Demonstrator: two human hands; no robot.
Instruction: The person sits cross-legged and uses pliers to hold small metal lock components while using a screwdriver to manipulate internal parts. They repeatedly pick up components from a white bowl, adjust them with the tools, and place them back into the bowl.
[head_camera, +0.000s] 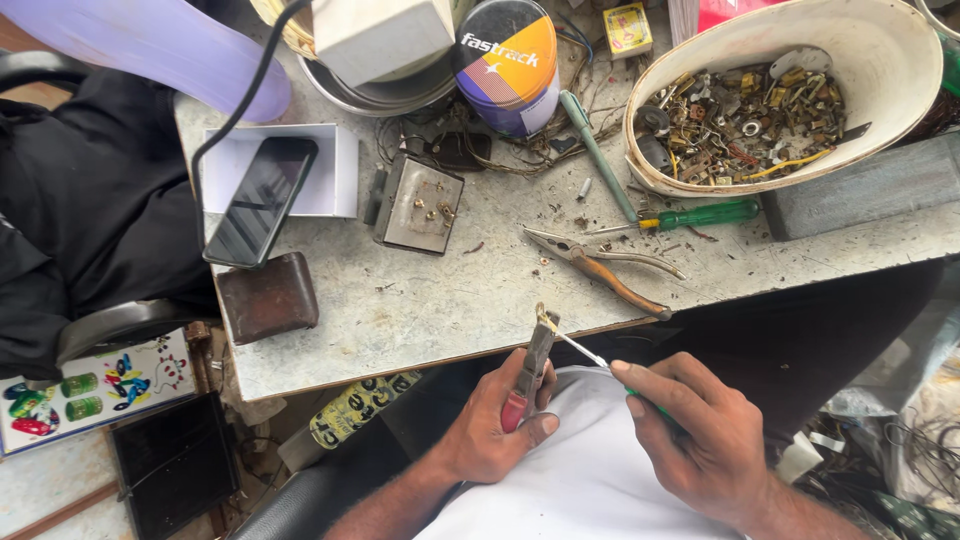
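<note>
My left hand (495, 420) grips red-handled pliers (533, 362) upright, their jaws pinching a tiny brass part (541, 314) just off the table's front edge. In my right hand (705, 435) is a small green-handled screwdriver (590, 355), its thin shaft angled up-left so the tip meets the part in the jaws. Both hands hover over my lap, close to each other.
On the worn table (420, 300) lie orange-handled pliers (600, 262), a green screwdriver (690, 215), a grey switch plate (415, 205), a phone (262, 200), a brown wallet (268, 297), a round tin (508, 65) and a white tub of metal scraps (760, 110).
</note>
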